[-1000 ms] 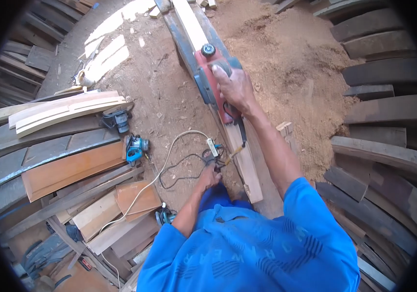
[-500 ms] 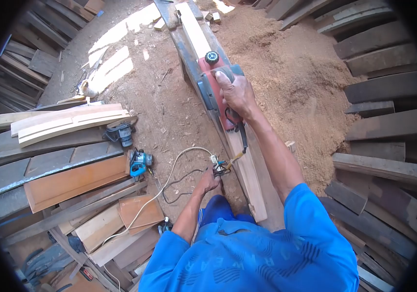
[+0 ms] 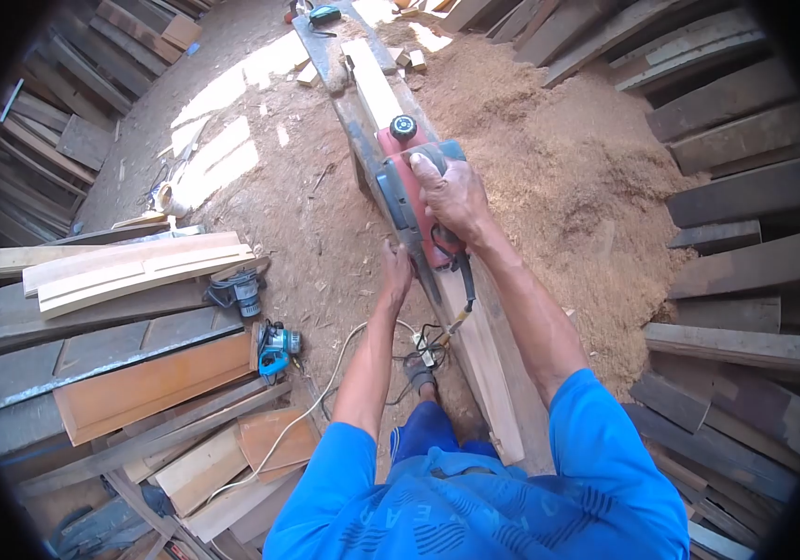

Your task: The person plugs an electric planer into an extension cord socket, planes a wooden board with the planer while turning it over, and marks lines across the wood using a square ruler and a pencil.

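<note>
My right hand (image 3: 454, 196) is wrapped around the rear handle of a red and dark-teal electric planer (image 3: 404, 201) with a black front knob. The planer rests on a long pale wooden board (image 3: 486, 373) lying along a narrow bench (image 3: 330, 65). Just left of the planer's rear, my left hand (image 3: 398, 271) reaches forward with its fingers loosely extended and nothing seen in them. The planer's cord joins a white plug connector (image 3: 425, 353) hanging low beside the bench, near my foot.
At left, a blue router (image 3: 276, 349) and a grey power tool (image 3: 239, 291) lie by stacked boards (image 3: 139, 266). Sawdust (image 3: 577, 177) is heaped right of the bench, with stacked planks (image 3: 745, 261) beyond. A pale cable (image 3: 302, 415) crosses the floor.
My left hand has let go of the plug connector and moved forward and up beside the planer. The connector now hangs lower. My right hand keeps its grip on the planer.
</note>
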A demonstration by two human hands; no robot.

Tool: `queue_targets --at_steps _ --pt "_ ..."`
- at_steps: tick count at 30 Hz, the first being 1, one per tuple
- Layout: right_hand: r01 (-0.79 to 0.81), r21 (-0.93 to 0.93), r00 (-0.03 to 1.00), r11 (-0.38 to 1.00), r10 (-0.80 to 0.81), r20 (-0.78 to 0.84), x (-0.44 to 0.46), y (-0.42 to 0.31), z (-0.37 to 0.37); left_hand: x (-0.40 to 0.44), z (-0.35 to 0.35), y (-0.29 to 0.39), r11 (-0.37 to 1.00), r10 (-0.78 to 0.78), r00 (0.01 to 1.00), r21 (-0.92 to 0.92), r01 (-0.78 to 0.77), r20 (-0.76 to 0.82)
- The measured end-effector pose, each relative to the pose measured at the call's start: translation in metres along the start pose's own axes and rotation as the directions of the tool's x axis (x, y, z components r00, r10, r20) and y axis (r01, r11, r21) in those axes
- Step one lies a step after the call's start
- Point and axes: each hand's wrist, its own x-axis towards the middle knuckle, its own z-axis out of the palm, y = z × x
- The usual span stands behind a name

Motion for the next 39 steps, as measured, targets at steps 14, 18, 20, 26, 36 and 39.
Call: queue_targets --at_steps 14,18,20,26,36,39 --pt "0.011 -0.021 1.000 1.000 -0.011 -0.012 0.090 -0.027 0.013 0.038 0.029 0.060 0.969 0.094 0.945 0.245 -0.016 -0.312" --pt "-0.012 -0.065 1.000 0.998 0.011 -0.016 0.115 -0.027 0.016 0.038 0.028 0.063 0.967 0.079 0.956 0.256 -0.005 -0.283" --pt "0.004 -0.068 0.999 0.998 -0.006 -0.037 0.127 -0.026 0.019 0.031 0.029 0.076 0.970 0.040 0.957 0.240 0.032 -0.287" --pt "0.101 -0.012 0.992 0.995 -0.101 -0.081 0.160 -0.032 0.026 0.027 0.032 0.078 0.965 0.082 0.946 0.261 0.003 -0.313" --pt "0.020 -0.027 0.999 0.999 -0.021 -0.039 0.228 -0.041 0.035 0.030 0.031 0.071 0.964 0.091 0.941 0.265 -0.002 -0.325" --pt "0.050 0.004 0.997 0.999 -0.050 -0.059 0.247 -0.045 0.038 0.031 0.032 0.064 0.978 0.072 0.944 0.210 -0.003 -0.321"
